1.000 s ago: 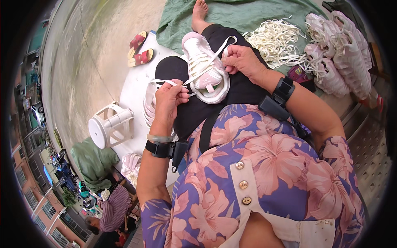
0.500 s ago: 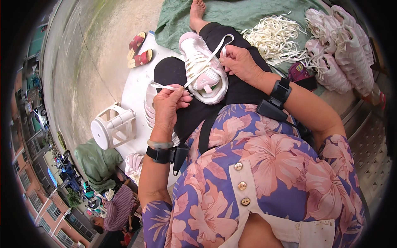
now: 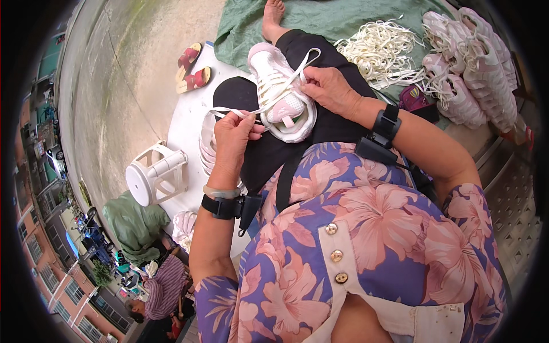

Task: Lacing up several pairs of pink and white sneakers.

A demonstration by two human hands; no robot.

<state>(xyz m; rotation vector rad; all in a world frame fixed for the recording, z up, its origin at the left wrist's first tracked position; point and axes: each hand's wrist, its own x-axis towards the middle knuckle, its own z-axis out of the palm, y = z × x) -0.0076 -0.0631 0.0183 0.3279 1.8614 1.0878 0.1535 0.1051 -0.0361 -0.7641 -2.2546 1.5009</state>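
Note:
A pink and white sneaker (image 3: pixel 286 110) rests on my lap over the dark trousers, its toe pointing away from me. White shoelace (image 3: pixel 277 89) crosses its upper, partly threaded. My left hand (image 3: pixel 233 132) pinches one stretch of the lace left of the shoe's opening, and a loose end sticks out past the fingers. On the shoe's right side my right hand (image 3: pixel 331 90) is closed by the eyelets, thumb and forefinger pinching the lace, which loops up above the fingers. The exact grip of the right fingertips is partly hidden.
A heap of loose white laces (image 3: pixel 380 54) lies on the green cloth (image 3: pixel 246 28) at the far right, beside stacked pink-white sneakers (image 3: pixel 474 68). To the left are red sandals (image 3: pixel 193 80) and a white plastic stool (image 3: pixel 157 174). Another person (image 3: pixel 166 288) sits at lower left.
My right hand has shifted slightly left, closer to the shoe's eyelets, and the lace loop above it has narrowed. My left hand has moved slightly, still pinching its lace.

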